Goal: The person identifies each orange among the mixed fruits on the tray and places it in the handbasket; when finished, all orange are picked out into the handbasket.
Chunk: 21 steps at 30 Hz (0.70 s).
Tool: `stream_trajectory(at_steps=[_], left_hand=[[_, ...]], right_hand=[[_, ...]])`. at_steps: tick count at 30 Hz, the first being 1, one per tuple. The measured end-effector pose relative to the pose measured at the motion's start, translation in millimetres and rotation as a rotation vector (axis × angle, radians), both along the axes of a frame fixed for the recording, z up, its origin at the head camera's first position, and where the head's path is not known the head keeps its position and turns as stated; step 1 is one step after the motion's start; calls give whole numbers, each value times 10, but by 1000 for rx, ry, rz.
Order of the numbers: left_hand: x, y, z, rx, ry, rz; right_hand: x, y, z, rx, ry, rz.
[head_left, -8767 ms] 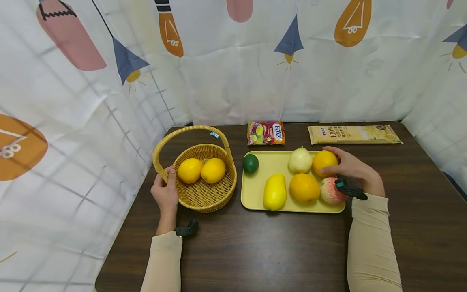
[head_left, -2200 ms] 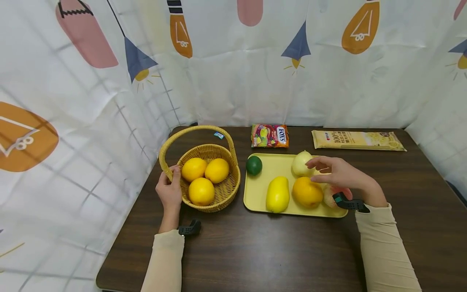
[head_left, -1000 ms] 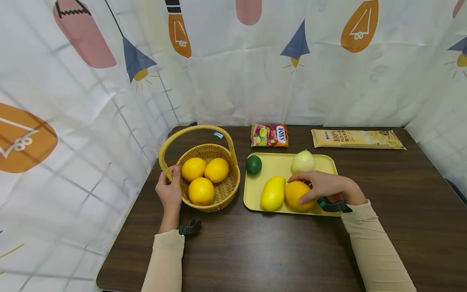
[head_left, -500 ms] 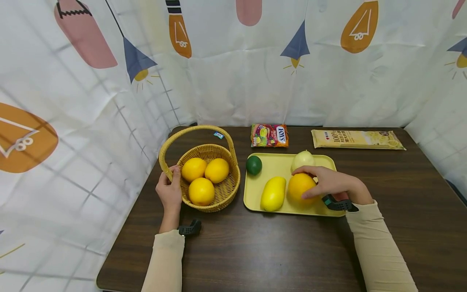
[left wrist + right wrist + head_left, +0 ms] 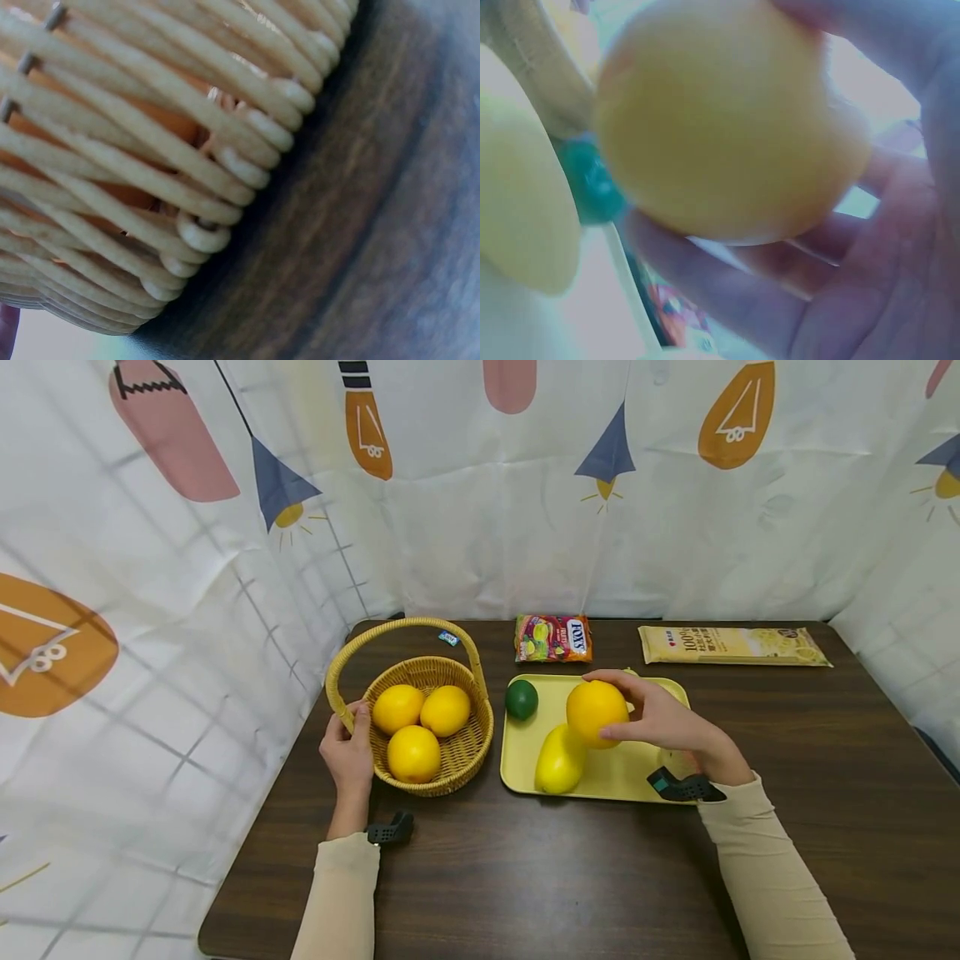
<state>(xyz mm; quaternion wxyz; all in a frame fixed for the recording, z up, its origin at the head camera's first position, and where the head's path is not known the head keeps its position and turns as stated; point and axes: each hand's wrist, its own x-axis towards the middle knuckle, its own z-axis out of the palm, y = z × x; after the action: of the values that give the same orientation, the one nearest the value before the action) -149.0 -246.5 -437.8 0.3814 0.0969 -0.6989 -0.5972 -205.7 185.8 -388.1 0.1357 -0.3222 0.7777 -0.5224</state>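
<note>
My right hand [image 5: 663, 718] holds an orange [image 5: 596, 712] above the yellow tray [image 5: 637, 781], thumb on one side and fingers on the other; the right wrist view shows this orange [image 5: 727, 127] up close. Directly beneath it on the tray lies a yellow mango-like fruit [image 5: 558, 764]. A pale pear [image 5: 630, 673] and a pinkish peach [image 5: 675, 763] are mostly hidden behind the hand. With my left hand [image 5: 351, 747] I grip the wicker basket [image 5: 480, 752] where its handle [image 5: 341, 664] meets the rim. Three yellow-orange fruits [image 5: 414, 753] sit inside it.
A dark green fruit [image 5: 521, 699] rests in the tray's far left corner. Behind the tray lie a candy bag [image 5: 553, 638] and a long yellow packet [image 5: 735, 646]. A small blue wrapper [image 5: 448, 637] is behind the basket. Curtains surround the table's far and left sides.
Earlier, a third fruit appeared in the basket. Since then my right hand has taken the orange from the tray and raised it, slightly leftward. The left hand keeps its hold.
</note>
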Motion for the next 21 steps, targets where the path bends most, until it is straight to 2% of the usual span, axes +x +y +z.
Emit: stream_trajectory(at_steps=[6, 10, 21], left_hand=[[3, 16, 3, 5, 10, 3], [1, 10, -13, 5, 8, 0], [-12, -10, -34, -11, 36, -5]], right_hand=[[33, -302, 55, -169, 4, -16], [61, -542, 85, -238, -4, -17], [129, -1191, -62, -194, 21, -58]])
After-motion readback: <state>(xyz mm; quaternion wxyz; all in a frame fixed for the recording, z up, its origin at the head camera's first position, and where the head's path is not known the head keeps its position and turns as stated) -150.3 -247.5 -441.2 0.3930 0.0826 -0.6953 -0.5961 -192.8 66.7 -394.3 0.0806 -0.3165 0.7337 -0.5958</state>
